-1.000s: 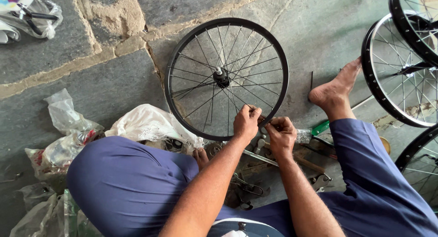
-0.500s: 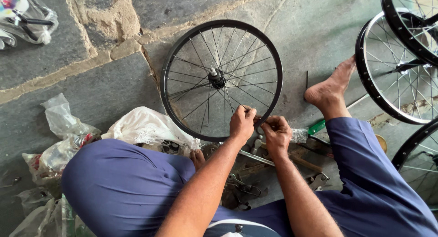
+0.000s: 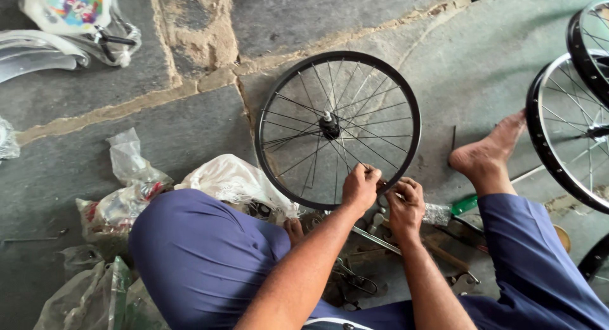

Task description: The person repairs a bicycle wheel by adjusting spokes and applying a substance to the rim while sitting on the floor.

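Note:
A black spoked bicycle wheel (image 3: 274, 101) lies flat on the stone floor in front of me, its hub (image 3: 329, 123) at the middle. My left hand (image 3: 360, 189) is closed on the near right part of the rim, fingers curled over a spoke end. Right beside it, my right hand (image 3: 406, 203) grips the same stretch of rim; what its fingers pinch is hidden. I sit with legs in blue trousers spread, my bare right foot (image 3: 485, 155) resting just right of the wheel.
Tools and metal parts (image 3: 380, 241) lie between my legs, with a green-handled tool (image 3: 463, 205). Plastic bags (image 3: 127, 190) and a white bag (image 3: 231, 178) sit to the left. More wheels (image 3: 564, 133) stand at the right edge, and mudguards (image 3: 38, 51) lie top left.
Both hands stay on the same spot of the rim. The wheel appears to turn slightly, and my view shifts a little.

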